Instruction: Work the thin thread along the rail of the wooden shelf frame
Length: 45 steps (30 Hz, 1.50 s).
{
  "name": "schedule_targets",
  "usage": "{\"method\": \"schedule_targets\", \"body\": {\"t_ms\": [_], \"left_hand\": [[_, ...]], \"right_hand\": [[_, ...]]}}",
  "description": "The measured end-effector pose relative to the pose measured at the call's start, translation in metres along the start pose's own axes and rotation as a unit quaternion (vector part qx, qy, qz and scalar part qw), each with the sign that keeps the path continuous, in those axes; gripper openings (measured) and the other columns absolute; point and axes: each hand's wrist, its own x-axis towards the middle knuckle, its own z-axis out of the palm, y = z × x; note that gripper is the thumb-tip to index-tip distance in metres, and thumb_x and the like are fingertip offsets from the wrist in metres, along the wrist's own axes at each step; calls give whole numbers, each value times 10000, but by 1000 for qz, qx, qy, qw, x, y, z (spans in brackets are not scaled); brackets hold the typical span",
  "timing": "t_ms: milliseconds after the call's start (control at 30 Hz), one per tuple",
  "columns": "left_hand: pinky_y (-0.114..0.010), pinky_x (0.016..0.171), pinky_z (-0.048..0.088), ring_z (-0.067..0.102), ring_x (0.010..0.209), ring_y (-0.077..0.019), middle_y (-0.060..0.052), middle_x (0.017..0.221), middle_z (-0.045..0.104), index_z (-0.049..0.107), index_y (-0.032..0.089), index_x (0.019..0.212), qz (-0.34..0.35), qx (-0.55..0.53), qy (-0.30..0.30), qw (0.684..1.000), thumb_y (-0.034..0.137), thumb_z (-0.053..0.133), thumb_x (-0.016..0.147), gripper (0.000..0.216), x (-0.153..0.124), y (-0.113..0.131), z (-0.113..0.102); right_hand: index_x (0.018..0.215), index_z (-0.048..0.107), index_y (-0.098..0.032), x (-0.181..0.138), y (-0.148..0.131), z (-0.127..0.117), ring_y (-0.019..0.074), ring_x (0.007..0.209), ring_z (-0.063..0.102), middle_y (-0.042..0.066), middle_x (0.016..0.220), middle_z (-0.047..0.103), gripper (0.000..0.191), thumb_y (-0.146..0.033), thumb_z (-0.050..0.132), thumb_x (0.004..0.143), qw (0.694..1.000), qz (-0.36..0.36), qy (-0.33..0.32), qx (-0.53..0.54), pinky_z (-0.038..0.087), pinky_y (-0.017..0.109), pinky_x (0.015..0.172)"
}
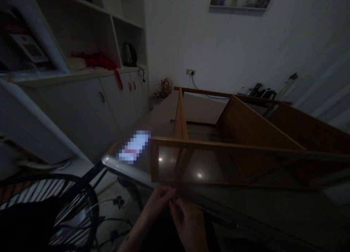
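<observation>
A wooden shelf frame [235, 146] lies on its side on a glossy table [161, 117]. My left hand [158, 201] and my right hand [188, 223] meet just below the frame's near lower rail, at the table's front edge. Both have their fingers pinched together around something small that the dim light hides. The fingertips touch each other close to the frame's near upright.
A blurred-out bright object [133, 147] lies on the table's left part. White cabinets [90, 102] with shelves, a red cloth [95, 60] and a kettle [129, 55] stand at the left. A black fan guard [51, 208] and cables are on the floor at lower left.
</observation>
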Motion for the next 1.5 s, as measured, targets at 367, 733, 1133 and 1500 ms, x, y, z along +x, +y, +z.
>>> {"method": "schedule_targets", "body": {"t_ms": [367, 733, 1133, 1500], "left_hand": [[-179, 421, 283, 410, 391, -67, 35, 447, 532, 672, 113, 717, -60, -79, -65, 993, 522, 658, 713, 410, -2, -2, -1], [-189, 531, 378, 506, 538, -96, 7, 565, 608, 647, 126, 584, -27, -70, 12, 997, 489, 753, 612, 380, 0, -3, 0], [-184, 460, 309, 445, 443, -71, 13, 501, 525, 577, 124, 580, -44, -122, -129, 983, 494, 547, 825, 445, -10, -3, 5], [-178, 507, 343, 472, 480, -68, 15, 519, 581, 638, 111, 582, -49, -141, -34, 988, 473, 746, 645, 383, -3, -8, 7]], "right_hand": [[712, 595, -164, -2, -8, 6, 110, 446, 501, -13, 526, 534, 494, -606, 423, 853, 906, 204, -49, 368, 400, 193, 429], [744, 622, -195, 1, -4, -4, 149, 586, 628, 34, 648, 654, 335, -400, 419, 914, 999, 20, 16, 27, 449, 213, 595], [796, 619, -177, -1, 0, 2, 144, 601, 607, 21, 659, 613, 449, -500, 337, 927, 947, 167, -29, 271, 470, 200, 548], [823, 634, -193, -2, 1, 0, 149, 609, 628, 32, 686, 658, 296, -400, 439, 906, 996, 48, -8, 80, 459, 211, 612]]}}
